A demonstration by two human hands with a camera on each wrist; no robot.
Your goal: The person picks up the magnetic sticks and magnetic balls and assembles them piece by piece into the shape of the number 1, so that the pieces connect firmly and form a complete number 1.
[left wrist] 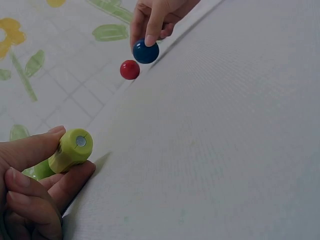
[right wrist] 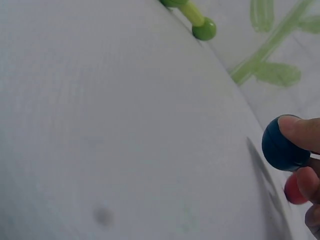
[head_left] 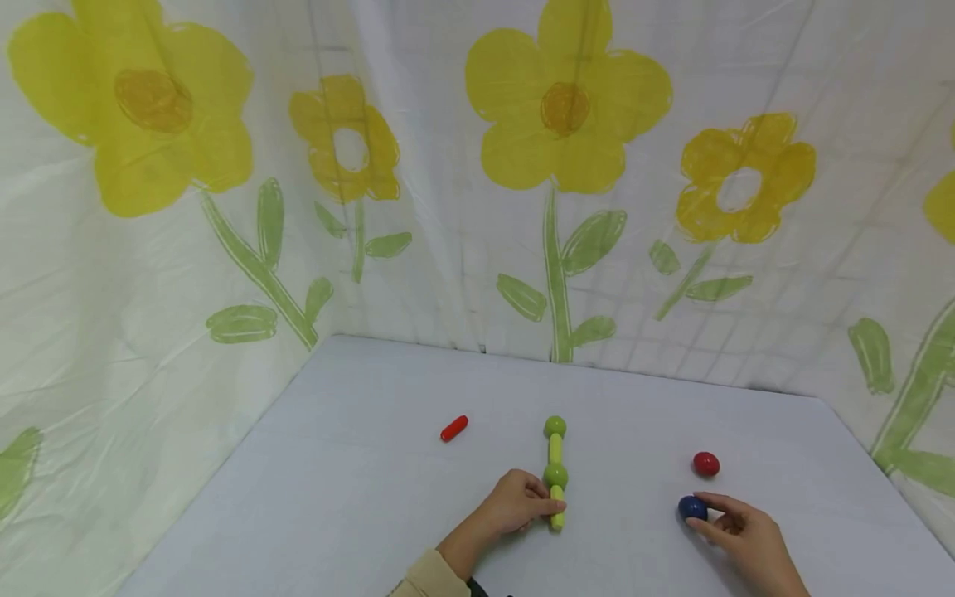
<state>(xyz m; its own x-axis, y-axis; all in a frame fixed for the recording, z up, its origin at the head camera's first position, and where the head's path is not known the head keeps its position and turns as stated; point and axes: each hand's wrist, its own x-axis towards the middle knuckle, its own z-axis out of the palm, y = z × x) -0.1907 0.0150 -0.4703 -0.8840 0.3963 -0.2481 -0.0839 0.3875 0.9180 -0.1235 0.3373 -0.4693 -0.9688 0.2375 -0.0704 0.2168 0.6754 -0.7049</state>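
Observation:
My left hand (head_left: pixel 515 502) pinches a short yellow-green rod (head_left: pixel 557 521) between thumb and fingers. In the left wrist view, a round grey inset shows on the end of that rod (left wrist: pixel 75 150). Beyond it, in line, run a green ball (head_left: pixel 555 475), a second yellow-green rod (head_left: pixel 555 449) and another green ball (head_left: pixel 555 426), all touching end to end. Off to the right, my right hand (head_left: pixel 749 535) holds a dark blue ball (head_left: pixel 691 508) between thumb and fingers. A shadow lies beside the blue ball; I cannot tell whether it touches the table.
Just beyond the blue ball lies a red ball (head_left: pixel 705 464). A red rod (head_left: pixel 454 428) lies at the far left of the green line. Behind the pale table (head_left: pixel 358 464) hangs a white curtain (head_left: pixel 440 207) with yellow flowers, also along both sides.

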